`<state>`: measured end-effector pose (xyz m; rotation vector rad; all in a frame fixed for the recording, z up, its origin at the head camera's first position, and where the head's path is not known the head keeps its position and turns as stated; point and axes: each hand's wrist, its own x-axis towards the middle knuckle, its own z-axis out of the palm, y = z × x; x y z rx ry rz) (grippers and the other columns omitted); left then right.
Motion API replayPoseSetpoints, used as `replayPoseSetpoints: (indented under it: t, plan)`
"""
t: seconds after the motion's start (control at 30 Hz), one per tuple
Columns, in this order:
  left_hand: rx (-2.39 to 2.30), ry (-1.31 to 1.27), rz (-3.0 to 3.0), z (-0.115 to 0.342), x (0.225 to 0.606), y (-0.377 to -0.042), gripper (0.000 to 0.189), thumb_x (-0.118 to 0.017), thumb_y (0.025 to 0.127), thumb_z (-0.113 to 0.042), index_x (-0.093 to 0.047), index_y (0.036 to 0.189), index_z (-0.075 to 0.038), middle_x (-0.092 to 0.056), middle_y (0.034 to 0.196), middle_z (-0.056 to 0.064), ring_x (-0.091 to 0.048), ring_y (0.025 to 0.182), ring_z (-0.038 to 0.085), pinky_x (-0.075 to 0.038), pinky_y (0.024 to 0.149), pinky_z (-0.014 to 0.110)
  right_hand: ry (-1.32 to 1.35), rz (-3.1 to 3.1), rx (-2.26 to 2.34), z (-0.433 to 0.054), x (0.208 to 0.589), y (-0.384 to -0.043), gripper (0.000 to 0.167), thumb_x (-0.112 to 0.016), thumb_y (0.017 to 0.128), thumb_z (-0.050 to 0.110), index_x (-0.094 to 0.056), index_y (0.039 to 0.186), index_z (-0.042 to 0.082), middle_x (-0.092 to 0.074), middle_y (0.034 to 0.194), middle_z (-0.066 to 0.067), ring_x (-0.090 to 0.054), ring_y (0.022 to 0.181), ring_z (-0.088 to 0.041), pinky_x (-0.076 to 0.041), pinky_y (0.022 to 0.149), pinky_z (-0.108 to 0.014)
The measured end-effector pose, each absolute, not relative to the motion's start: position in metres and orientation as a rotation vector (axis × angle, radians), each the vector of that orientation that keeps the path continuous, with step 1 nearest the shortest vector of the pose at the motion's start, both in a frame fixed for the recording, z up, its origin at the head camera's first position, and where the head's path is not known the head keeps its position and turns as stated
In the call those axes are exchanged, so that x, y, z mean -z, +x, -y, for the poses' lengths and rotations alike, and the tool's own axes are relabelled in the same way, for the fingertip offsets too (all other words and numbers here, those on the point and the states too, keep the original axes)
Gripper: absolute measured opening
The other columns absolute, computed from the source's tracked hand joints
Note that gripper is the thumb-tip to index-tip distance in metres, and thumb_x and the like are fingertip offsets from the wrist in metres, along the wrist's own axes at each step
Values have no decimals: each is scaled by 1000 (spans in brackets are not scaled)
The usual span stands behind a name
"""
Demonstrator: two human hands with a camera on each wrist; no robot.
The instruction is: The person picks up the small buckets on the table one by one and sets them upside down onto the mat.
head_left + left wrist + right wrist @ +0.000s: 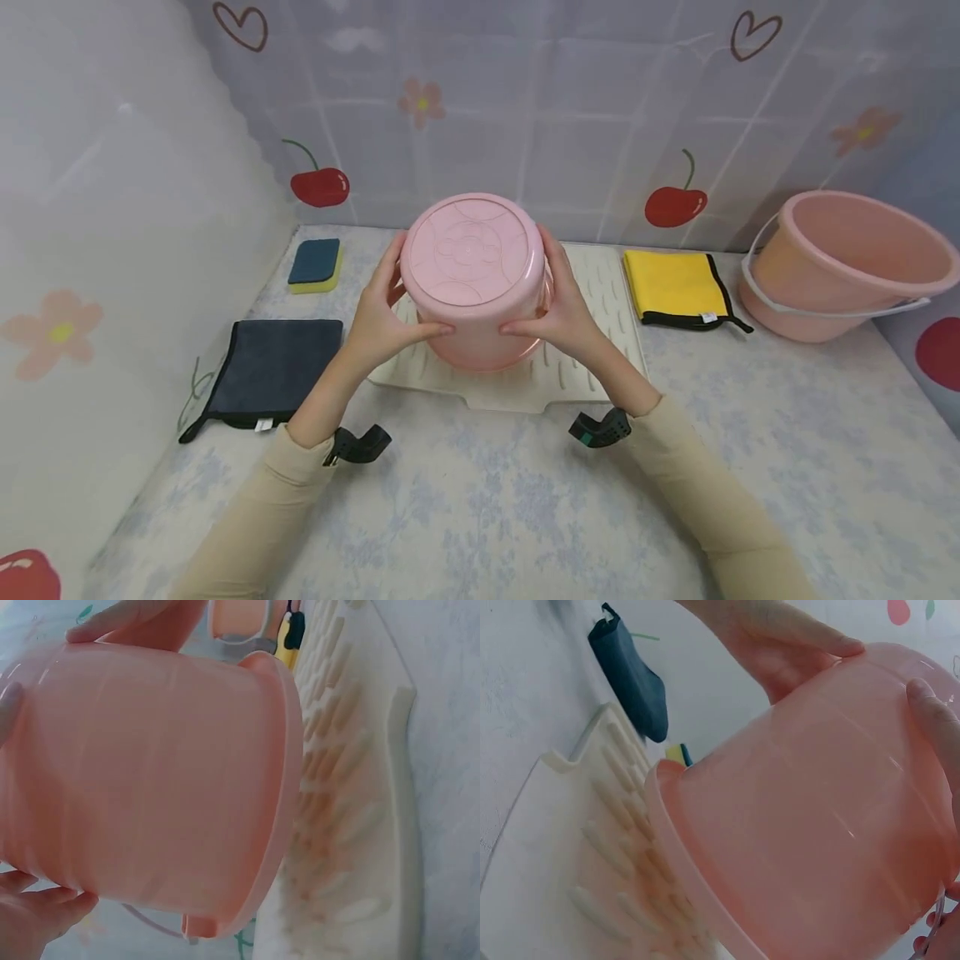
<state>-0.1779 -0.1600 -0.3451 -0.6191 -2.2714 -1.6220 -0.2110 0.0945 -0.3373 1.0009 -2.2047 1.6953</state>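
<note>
A pink bucket (472, 258) is upside down, its patterned base facing up, over a cream ridged draining mat (420, 379). My left hand (378, 312) grips its left side near the base, thumb on the front and fingers round the side. On the opposite side my right hand (562, 308) grips it the same way. Both wrist views show the bucket's rim (289, 772) close to the mat's ridges; whether they touch I cannot tell. The inside of the bucket is hidden. Part of its handle (154, 922) shows in the left wrist view.
Left of the mat lie a dark folded cloth (281, 367) and a blue-and-yellow sponge (316, 265). A yellow folded cloth (671, 286) lies to the right, beside a second pink bucket (810, 283) standing upright with a white handle. Patterned walls (525, 125) close off the back and sides.
</note>
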Motion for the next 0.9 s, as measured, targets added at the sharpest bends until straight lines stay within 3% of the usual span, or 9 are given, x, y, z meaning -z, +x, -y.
replayPoseSetpoints:
  t: [0.17, 0.4, 0.6, 0.77, 0.9]
  plan:
    - [1602, -607, 2339, 168, 334, -206, 116, -87, 68, -25, -11, 154, -16, -20, 160, 1, -29, 144, 21, -35, 113, 45, 1001, 2211, -1749, -86, 325, -228, 126, -86, 59, 49, -15, 150, -2, -24, 154, -20, -20, 145, -31, -11, 121, -48]
    - [1618, -540, 2401, 174, 319, -232, 109, -82, 73, -10, -10, 153, -7, -20, 159, 10, -30, 143, 28, -34, 113, 48, 993, 2340, -1869, -74, 330, -274, 110, -85, 70, 13, -11, 152, 6, -22, 156, -14, -15, 148, -24, -13, 122, -46]
    - [1617, -468, 2420, 177, 319, -238, 105, -80, 74, -7, -10, 153, -3, -21, 159, 13, -29, 143, 30, -33, 113, 49, 1018, 2362, -1966, -66, 339, -300, 103, -80, 72, 4, -15, 151, 7, -27, 154, -14, -23, 145, -25, -17, 121, -46]
    - [1677, -397, 2393, 183, 333, -245, 106, -80, 75, -12, -9, 154, -10, -21, 160, 6, -28, 144, 25, -35, 113, 45, 1028, 2417, -2012, -60, 343, -317, 103, -81, 71, 7, -17, 151, 12, -30, 153, -13, -27, 143, -26, -21, 119, -47]
    - [1698, -363, 2393, 183, 335, -241, 105, -78, 76, -8, -8, 154, -9, -20, 159, 8, -28, 144, 27, -36, 113, 46, 1033, 2420, -2083, -57, 349, -324, 106, -83, 71, 10, -16, 152, 15, -26, 156, -10, -23, 145, -26, -15, 120, -48]
